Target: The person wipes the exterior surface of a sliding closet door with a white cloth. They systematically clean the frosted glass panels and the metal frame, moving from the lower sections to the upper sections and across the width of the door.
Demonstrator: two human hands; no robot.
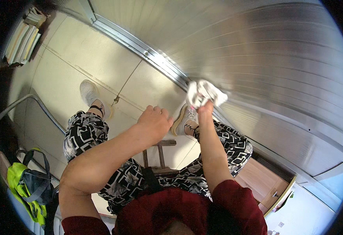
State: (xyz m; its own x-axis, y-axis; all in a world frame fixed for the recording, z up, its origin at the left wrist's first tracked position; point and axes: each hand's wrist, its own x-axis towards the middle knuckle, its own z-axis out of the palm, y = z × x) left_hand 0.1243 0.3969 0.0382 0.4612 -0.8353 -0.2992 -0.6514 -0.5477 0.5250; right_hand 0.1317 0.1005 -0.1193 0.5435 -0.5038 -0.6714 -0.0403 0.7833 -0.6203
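My right hand (205,108) is closed on a bunched white cloth (207,92), blurred by motion. Pinkish or reddish marks show on the cloth. It is held up close to the ribbed metallic panel (265,62) and its bottom rail; whether it touches the panel I cannot tell. My left hand (155,123) hovers in front of me over the floor, back side up. Its fingers are loosely bent and slightly apart, with nothing visible in them.
I sit with knees apart; a dark wooden frame (161,154) shows between my legs. Silver rail (148,55) crosses the tiled floor (136,90). Stacked books or papers (21,43) lie far left, a yellow-green and grey bag (30,180) near left. A wooden drawer (261,180) is near right.
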